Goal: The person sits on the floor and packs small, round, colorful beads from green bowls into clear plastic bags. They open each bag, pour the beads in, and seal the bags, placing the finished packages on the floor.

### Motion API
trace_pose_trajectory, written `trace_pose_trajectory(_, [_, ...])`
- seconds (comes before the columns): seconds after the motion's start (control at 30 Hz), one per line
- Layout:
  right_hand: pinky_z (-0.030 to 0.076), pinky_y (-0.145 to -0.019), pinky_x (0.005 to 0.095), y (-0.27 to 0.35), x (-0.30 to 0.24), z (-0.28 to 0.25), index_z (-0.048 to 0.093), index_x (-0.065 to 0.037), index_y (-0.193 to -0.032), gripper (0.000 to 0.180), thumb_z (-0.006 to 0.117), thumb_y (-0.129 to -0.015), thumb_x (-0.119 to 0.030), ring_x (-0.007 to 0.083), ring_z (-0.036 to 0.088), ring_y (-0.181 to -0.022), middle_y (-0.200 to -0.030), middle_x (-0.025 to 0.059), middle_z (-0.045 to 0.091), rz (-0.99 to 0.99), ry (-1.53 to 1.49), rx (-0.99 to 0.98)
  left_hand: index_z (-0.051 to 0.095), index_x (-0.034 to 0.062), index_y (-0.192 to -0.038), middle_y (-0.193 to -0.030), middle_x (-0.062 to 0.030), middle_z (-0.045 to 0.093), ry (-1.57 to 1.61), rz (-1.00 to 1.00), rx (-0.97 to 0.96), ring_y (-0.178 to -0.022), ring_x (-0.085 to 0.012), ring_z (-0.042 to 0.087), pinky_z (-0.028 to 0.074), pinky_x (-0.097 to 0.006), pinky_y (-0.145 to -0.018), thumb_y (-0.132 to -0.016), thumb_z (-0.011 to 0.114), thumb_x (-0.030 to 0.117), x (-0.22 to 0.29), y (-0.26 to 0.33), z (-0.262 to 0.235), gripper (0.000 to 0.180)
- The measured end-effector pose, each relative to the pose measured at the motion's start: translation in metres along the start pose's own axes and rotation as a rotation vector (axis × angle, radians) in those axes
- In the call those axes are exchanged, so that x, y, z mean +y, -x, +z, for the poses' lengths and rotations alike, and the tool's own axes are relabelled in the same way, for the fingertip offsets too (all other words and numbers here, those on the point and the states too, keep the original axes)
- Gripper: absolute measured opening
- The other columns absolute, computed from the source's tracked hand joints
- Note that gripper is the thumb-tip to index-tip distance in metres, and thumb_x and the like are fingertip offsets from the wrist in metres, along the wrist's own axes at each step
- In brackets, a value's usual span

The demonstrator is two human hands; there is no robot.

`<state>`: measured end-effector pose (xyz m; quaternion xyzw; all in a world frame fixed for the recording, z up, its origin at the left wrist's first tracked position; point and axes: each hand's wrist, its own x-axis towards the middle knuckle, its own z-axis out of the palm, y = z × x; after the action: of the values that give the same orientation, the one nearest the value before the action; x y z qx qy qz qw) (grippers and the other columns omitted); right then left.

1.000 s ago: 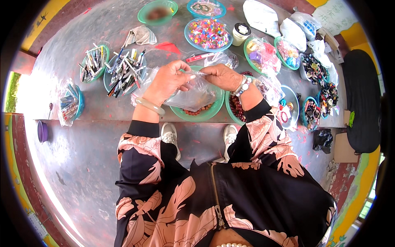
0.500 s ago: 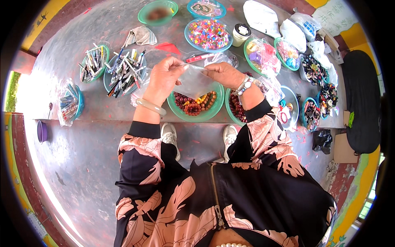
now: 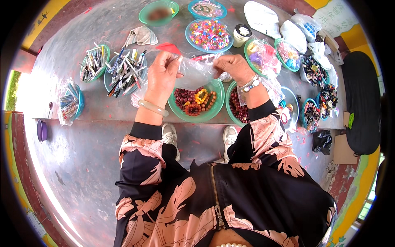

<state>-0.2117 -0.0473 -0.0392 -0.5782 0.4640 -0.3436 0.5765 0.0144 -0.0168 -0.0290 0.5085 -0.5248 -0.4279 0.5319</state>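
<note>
Between my hands hangs a clear plastic bag (image 3: pixel 192 75), stretched sideways. My left hand (image 3: pixel 163 74) pinches its left edge, and a pale bangle rides on that wrist. At the other edge, the fingers of my right hand (image 3: pixel 233 69) are closed on the bag, with beaded bracelets around the wrist. Below the bag, a green bowl (image 3: pixel 197 116) holds dark red, brown and yellow bead bracelets (image 3: pixel 200 96). Beside it on the right stands another green bowl (image 3: pixel 230 117) with dark red beads, partly under my right forearm.
Left are bowls of pens (image 3: pixel 125 76) and a folded cloth (image 3: pixel 141 36). Behind my hands stand a bowl of colourful small pieces (image 3: pixel 209 35) and a lidded cup (image 3: pixel 241 35). White bags (image 3: pixel 262 18) and bowls of hair ties (image 3: pixel 314 68) fill the right. The ledge's edge (image 3: pixel 103 120) runs before my shoes.
My hands have moved apart, the right one shifting right and the left one slightly up. The plastic bag is spread wider, and more of the beads in the bowl show.
</note>
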Motion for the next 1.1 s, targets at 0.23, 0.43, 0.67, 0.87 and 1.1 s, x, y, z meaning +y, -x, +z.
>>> trace_pose_trajectory(0.23, [0.044, -0.063, 0.0234, 0.004, -0.018, 0.019, 0.065, -0.003, -0.081, 0.022, 0.069, -0.076, -0.023, 0.0092, 0.056, -0.065, -0.070, 0.0027, 0.062, -0.285, 0.099, 0.204, 0.050, 0.0036, -0.080, -0.067, -0.0066, 0.053, -0.236, 0.284, -0.069, -0.060, -0.0178, 0.055, 0.046, -0.031, -0.053, -0.081, 0.062, 0.013, -0.006, 0.004, 0.008, 0.016])
trace_pose_trajectory(0.43, [0.045, -0.063, 0.0231, 0.010, -0.012, 0.023, 0.067, -0.004, -0.086, 0.017, 0.069, -0.071, -0.011, 0.0058, 0.055, -0.068, -0.074, 0.0024, 0.065, -0.114, 0.466, -0.045, 0.049, 0.0040, -0.085, -0.075, -0.0112, 0.056, -0.413, 0.464, -0.176, -0.070, -0.0284, 0.055, 0.044, -0.037, -0.060, -0.078, 0.063, 0.014, -0.003, 0.009, 0.016, 0.019])
trace_pose_trajectory(0.67, [0.044, -0.057, 0.0217, 0.017, -0.021, 0.019, 0.068, -0.004, -0.080, 0.012, 0.064, -0.072, -0.012, 0.0077, 0.055, -0.058, -0.067, 0.0034, 0.062, -0.017, 0.252, 0.031, 0.053, -0.0006, -0.086, -0.079, -0.0144, 0.054, -0.519, 0.205, -0.357, -0.070, -0.0267, 0.055, 0.044, -0.034, -0.061, -0.068, 0.069, 0.011, -0.010, 0.014, 0.000, 0.026])
trace_pose_trajectory(0.87, [0.047, -0.060, 0.0213, 0.003, -0.009, 0.002, 0.065, -0.001, -0.084, 0.016, 0.067, -0.077, -0.015, 0.0094, 0.059, -0.065, -0.072, 0.0037, 0.063, 0.004, 0.056, 0.025, 0.059, 0.0007, -0.081, -0.077, -0.0136, 0.060, -0.490, 0.051, -0.429, -0.075, -0.0264, 0.058, 0.044, -0.034, -0.068, -0.071, 0.062, 0.015, -0.031, 0.010, -0.030, 0.018])
trace_pose_trajectory(1.1, [0.050, -0.056, 0.0222, -0.017, -0.005, 0.023, 0.063, -0.004, -0.086, 0.013, 0.065, -0.080, -0.016, 0.0115, 0.061, -0.062, -0.074, 0.0032, 0.063, 0.100, -0.208, 0.050, 0.056, 0.0024, -0.095, -0.087, -0.0029, 0.059, 0.326, -0.350, -0.228, -0.077, -0.0112, 0.057, 0.045, -0.025, -0.071, -0.084, 0.057, 0.009, -0.022, 0.002, -0.070, 0.013])
